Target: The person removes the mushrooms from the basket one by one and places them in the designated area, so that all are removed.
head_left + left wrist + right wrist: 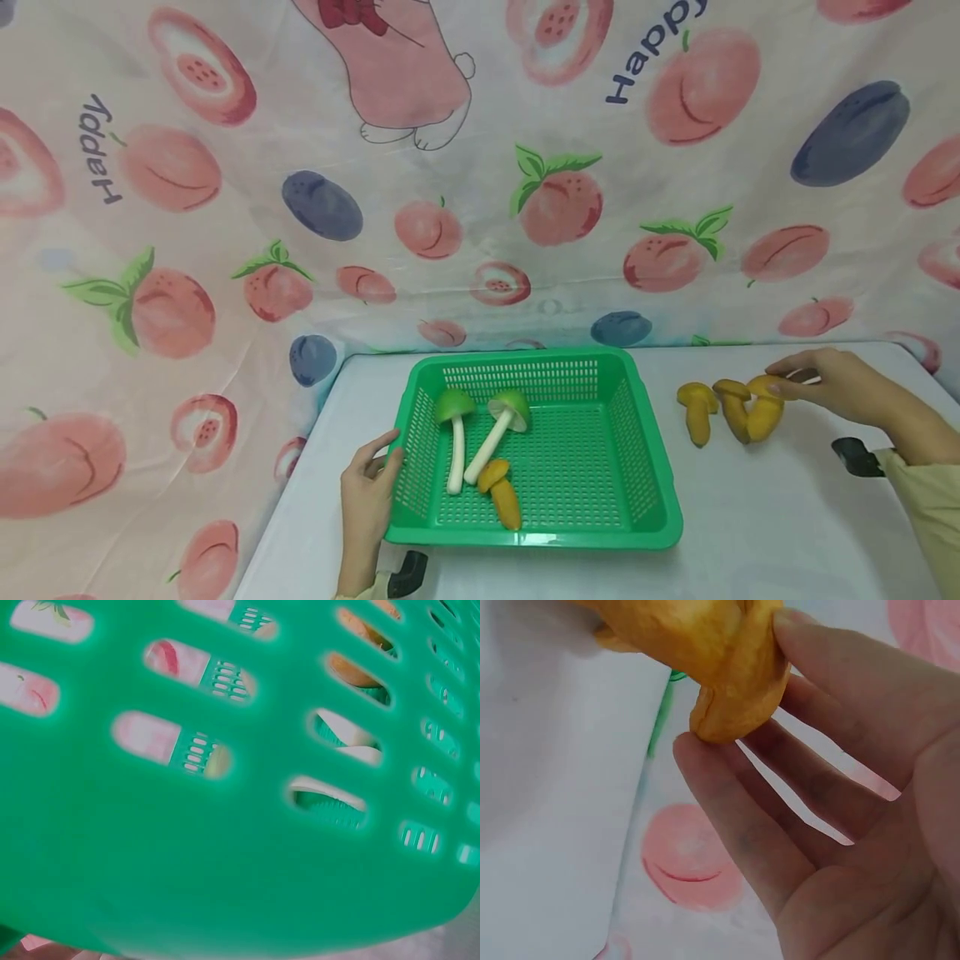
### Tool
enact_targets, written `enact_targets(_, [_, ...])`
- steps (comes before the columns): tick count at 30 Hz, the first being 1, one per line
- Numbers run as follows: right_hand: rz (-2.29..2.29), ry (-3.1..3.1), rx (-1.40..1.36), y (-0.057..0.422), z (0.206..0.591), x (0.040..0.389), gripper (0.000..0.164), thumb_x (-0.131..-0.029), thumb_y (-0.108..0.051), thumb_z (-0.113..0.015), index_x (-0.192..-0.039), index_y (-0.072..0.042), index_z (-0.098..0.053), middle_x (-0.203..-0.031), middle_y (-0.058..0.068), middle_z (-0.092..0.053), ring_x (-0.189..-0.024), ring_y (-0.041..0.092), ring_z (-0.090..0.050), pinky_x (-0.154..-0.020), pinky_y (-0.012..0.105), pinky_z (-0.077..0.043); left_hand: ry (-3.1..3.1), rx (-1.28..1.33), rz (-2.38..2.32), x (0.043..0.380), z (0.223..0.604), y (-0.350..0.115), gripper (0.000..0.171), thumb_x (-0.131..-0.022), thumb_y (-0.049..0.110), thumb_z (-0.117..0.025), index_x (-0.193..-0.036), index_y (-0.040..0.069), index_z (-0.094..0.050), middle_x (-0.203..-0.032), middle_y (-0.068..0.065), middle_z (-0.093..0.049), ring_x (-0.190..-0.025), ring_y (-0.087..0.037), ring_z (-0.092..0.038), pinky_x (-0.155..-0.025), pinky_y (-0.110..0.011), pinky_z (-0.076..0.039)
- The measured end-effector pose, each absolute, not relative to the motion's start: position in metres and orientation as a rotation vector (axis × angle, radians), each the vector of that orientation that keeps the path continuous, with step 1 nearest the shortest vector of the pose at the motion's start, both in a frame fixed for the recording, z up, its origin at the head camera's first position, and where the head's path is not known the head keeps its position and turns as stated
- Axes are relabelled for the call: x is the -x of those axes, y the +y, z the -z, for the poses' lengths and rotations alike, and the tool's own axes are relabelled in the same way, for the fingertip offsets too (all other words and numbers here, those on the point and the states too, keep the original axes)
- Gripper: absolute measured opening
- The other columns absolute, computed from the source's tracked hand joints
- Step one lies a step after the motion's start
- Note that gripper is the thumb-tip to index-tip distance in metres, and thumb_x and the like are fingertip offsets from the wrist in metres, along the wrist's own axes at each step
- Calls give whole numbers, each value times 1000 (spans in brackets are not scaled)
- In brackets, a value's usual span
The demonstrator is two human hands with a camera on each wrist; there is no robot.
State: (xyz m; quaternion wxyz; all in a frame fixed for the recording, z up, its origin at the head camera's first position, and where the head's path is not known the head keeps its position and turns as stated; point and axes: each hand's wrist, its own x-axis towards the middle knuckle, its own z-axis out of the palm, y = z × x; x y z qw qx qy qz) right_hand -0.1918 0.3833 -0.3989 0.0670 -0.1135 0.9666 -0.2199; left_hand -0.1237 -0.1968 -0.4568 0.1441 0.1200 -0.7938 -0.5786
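The right hand (847,387) pinches the cap of the rightmost yellow mushroom (765,415) between thumb and fingertips; whether the stem is lifted, I cannot tell. Just left of those fingers a second yellow mushroom (734,412) lies against or very near the pinched one, and a third yellow mushroom (698,415) lies farther left, on the counter (787,525). The left hand (366,496) has its fingers touching the near side of the green basket (525,539); whether they grip it, I cannot tell.

The pinch takes only the rounded cap, so the mushroom might swivel or slip out of the fingertips, and its close neighbour could be nudged aside. If the left fingers hold loosely (their wrist view shows mostly slotted wall), a knock might shift the basket.

Counted: four yellow mushrooms, three by the right fingers and one in the basket; two green-capped mushrooms (456,442), nearer the left fingers; one basket.
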Motion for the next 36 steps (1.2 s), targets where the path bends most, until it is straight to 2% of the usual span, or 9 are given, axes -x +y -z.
enact_targets(8, [652,2914,378,390,410,197,36,-92,-17,-72,-111,14,-66,-100,21,-72,-92,39,-67,-78,56,-54,-2295,-367,1659,124,457,-198,31,-96,18,-67,-125,8,-68,-123,-18,-63,-93,-23,-72,-66,-22,-55])
enact_targets(16, [653,2876,330,394,420,203,37,-89,-15,-72,-110,15,-66,-98,23,-71,-90,40,-66,-78,57,-53,-2292,-356,1668,123,458,-199,30,-96,18,-67,-125,8,-68,-125,-16,-61,-91,-14,-70,-68,-22,-54])
enact_targets(28, [675,2902,286,400,441,204,37,-93,-15,-69,-111,16,-63,-99,27,-69,-95,48,-63,-79,60,-51,-2282,-346,1684,124,458,-199,31,-96,19,-67,-125,8,-68,-119,-19,-64,-84,-13,-71,-65,-24,-55])
enact_targets(36, [727,2953,280,395,452,204,34,-95,-13,-67,-110,17,-64,-99,29,-69,-97,51,-61,-81,61,-49,-2277,-351,1688,124,459,-199,29,-96,17,-68,-124,10,-69,-122,-14,-63,-88,-16,-71,-66,-24,-55])
